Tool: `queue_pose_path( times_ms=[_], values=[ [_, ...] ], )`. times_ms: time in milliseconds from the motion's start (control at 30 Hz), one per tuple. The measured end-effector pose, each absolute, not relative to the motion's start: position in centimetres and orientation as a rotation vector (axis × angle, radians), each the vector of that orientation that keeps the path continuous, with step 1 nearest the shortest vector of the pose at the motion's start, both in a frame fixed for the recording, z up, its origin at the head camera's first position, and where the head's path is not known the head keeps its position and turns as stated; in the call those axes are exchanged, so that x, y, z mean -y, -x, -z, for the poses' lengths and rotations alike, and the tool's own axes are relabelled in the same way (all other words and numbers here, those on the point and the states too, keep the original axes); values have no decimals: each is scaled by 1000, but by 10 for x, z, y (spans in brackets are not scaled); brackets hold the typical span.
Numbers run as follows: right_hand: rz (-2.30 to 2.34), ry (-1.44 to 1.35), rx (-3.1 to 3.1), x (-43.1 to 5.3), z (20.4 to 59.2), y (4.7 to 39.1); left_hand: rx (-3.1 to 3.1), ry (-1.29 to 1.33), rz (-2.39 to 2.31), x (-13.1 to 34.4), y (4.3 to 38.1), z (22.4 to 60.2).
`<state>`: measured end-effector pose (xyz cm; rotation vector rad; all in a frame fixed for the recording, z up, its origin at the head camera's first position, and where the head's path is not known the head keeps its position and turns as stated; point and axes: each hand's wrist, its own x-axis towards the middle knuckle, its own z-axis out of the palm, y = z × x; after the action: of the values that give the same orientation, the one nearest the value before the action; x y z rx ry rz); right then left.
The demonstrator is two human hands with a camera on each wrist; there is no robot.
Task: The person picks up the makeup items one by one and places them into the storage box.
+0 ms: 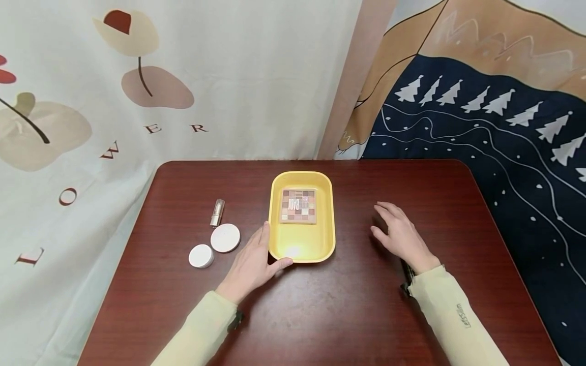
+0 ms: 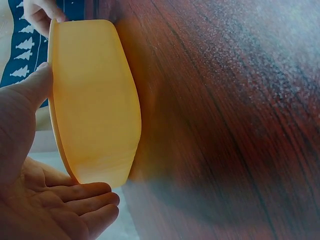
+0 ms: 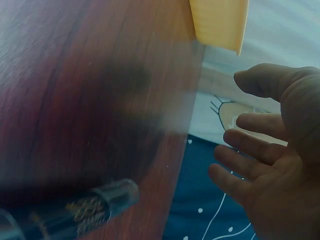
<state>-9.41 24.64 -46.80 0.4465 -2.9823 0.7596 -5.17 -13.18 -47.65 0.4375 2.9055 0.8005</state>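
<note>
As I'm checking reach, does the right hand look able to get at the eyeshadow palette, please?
Probably yes: the right hand is empty, and only the rim of the yellow tray seems to stand between it and the eyeshadow palette.

The left hand (image 1: 251, 262) is stretched forward, its fingers nearly straight and its thumb spread toward the right hand (image 1: 404, 235). Well apart from it, the right hand has slightly parted, relaxed fingers, the thumb standing off from them on the side nearer the left. The sleeved left forearm (image 1: 197, 330) and right forearm (image 1: 458, 317) slant inward behind the hands.
</note>
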Motion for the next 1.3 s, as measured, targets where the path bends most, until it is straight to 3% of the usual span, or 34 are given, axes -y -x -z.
queue_pose_path(
  times_ms=[1300],
  values=[
    [-714,-467,3035,-291,489,42,-2940,-491,-790,132,52,478]
  ],
)
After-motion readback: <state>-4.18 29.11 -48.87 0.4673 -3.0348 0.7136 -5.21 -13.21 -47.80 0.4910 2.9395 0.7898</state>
